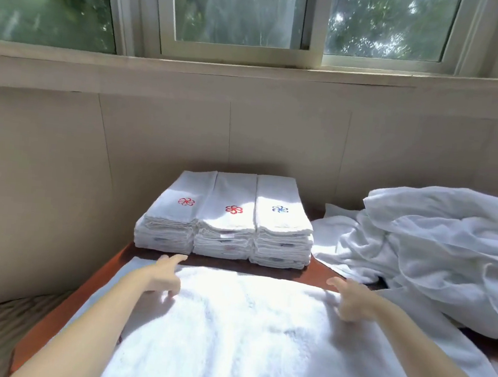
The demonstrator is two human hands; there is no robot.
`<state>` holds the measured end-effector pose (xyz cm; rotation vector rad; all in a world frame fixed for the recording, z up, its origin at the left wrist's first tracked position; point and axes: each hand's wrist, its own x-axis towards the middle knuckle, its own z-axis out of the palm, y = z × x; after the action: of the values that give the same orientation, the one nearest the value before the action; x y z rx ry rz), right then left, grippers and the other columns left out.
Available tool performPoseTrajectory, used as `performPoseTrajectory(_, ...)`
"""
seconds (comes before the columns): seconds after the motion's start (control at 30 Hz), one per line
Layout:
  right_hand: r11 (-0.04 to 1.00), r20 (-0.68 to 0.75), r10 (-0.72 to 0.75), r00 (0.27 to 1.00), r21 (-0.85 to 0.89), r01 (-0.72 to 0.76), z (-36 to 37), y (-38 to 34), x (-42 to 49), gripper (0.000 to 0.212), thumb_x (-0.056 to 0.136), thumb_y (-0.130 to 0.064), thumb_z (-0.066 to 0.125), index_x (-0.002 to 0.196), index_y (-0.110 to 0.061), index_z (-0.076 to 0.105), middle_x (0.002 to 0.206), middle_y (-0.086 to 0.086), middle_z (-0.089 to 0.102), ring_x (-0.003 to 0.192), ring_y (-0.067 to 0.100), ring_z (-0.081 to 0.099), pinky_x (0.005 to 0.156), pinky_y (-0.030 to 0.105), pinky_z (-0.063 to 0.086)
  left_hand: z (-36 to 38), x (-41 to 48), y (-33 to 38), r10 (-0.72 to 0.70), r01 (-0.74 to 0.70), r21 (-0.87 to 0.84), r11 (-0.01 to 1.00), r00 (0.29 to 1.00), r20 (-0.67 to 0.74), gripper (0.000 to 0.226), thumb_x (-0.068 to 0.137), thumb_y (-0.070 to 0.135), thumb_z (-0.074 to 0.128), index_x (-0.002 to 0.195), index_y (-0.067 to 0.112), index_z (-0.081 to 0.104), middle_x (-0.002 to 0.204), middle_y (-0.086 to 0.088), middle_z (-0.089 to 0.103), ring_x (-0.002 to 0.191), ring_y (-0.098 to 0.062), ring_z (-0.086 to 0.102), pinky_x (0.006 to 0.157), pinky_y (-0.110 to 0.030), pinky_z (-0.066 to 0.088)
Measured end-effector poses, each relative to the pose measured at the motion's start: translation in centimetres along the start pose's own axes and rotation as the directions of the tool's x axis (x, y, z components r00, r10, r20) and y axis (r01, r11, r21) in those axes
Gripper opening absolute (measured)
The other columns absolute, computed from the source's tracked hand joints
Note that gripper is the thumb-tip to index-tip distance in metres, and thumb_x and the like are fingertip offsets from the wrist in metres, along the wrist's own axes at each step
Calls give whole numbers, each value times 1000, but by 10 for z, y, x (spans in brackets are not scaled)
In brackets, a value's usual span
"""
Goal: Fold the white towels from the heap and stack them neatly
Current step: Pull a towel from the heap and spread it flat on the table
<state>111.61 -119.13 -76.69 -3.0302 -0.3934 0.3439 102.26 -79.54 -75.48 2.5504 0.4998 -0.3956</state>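
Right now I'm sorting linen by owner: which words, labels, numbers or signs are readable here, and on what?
No words or numbers can be read.
Left stack and middle stack: red flower emblem, no letters.
Right stack: blue flower emblem, no letters.
Small tags on folded edges: too small to read.

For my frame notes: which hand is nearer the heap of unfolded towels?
Right. The right hand is at the far edge of the spread towel, just left of the heap; the left hand is across it, farther away.

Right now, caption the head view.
Left hand and right hand rest on a towel before three folded stacks, heap beside.
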Motion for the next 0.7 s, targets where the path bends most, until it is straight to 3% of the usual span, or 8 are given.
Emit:
performPoseTrajectory(0.07, 991, 106, 3, 994, -135, 12, -10, -6, 6, 17, 89, -23, 41, 105, -24, 45, 131, 11, 52, 116, 27, 53, 95, 32, 43, -9, 3, 4, -43, 38, 57, 998, 995, 89, 61, 70, 9, 60, 127, 27, 43, 105, -9, 55, 60, -13, 52, 45, -21, 38)
performPoseTrajectory(0.13, 968, 214, 22, 977, -249, 33, -17, -11, 7, 23, 89, -19, 42, 108, -18, 54, 129, 13, 56, 114, 26, 56, 94, 31, 46, -16, 3, 7, -36, 15, 186, 982, 994, 106, 21, 69, 11, 63, 86, 17, 51, 70, -3, 51, 45, -12, 42, 41, -18, 30)
performPoseTrajectory(0.27, 967, 152, 76, 985, -252, -36, -66, -11, -12, 16, 88, -9, 51, 78, -20, 54, 75, 7, 58, 59, 17, 54, 43, 21, 41, -42, -10, 17, 145, -65, 339, 939, 965, -217, 30, 79, 17, 65, 63, 17, 39, 67, 0, 49, 64, -20, 50, 46, -25, 28)
performPoseTrajectory(0.4, 994, -324, 40, 945, -84, -71, -156, 2, -37, 18, 86, -6, 51, 68, -9, 52, 78, 16, 58, 78, 30, 60, 57, 26, 40, -92, -49, 52, 234, -147, 182, 972, 627, -743, 14, 81, 8, 58, 73, 14, 47, 85, -14, 58, 85, -38, 56, 61, -32, 35)
performPoseTrajectory(0.53, 971, -836, 119, 535, 209, 112, -223, 5, -84, 15, 84, -12, 55, 72, -9, 46, 82, 23, 53, 83, 42, 54, 68, 38, 39, -137, -113, 91, 265, -366, 183, 912, 188, -946, 8, 80, 5, 60, 88, 3, 57, 93, -22, 58, 82, -40, 54, 66, -39, 38)
performPoseTrajectory(0.57, 968, -889, 115, 443, 201, 152, -228, 4, -99, 12, 81, -9, 53, 73, -9, 46, 78, 24, 52, 77, 42, 51, 66, 38, 38, -142, -126, 92, 250, -363, 172, 916, 180, -951, 8, 81, 6, 59, 89, 4, 57, 94, -22, 57, 81, -40, 53, 66, -38, 36)
performPoseTrajectory(0.63, 961, -912, 64, 406, 167, 222, -220, 0, -129, 16, 75, 0, 50, 71, -12, 41, 71, 20, 49, 70, 39, 46, 63, 35, 35, -141, -147, 80, 272, -283, 180, 942, 330, -904, 8, 82, 7, 62, 86, 7, 54, 94, -22, 56, 86, -41, 54, 69, -38, 39)
performPoseTrajectory(0.7, 957, -808, -95, 581, 88, 278, -194, -1, -152, 22, 72, 7, 50, 74, -14, 42, 75, 16, 50, 73, 38, 49, 62, 38, 35, -120, -161, 59, 324, -145, 300, 943, 603, -728, 16, 81, 11, 66, 82, 11, 50, 95, -15, 55, 92, -38, 56, 76, -40, 45)
